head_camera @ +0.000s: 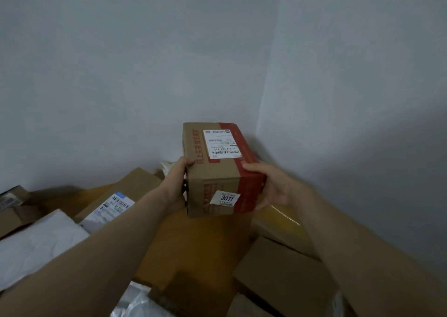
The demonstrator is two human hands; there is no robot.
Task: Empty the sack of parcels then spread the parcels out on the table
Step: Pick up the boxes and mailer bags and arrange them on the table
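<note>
Over the pile, near the wall corner: box (217, 169) held in the air, clear of the parcels below.
Box: brown card, red tape band, white label on top, sticker "3011" on near face.
Left hand (176, 183): fingers clasp the box's left side.
Right hand (271, 186): fingers clasp the taped right side.
Below: flat cartons (125, 191), white bag (36, 241), surface (191, 241) mostly covered.

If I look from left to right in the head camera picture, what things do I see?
White plastic parcel → flat box with a barcode label → left hand → held cardboard box → right hand.
</note>
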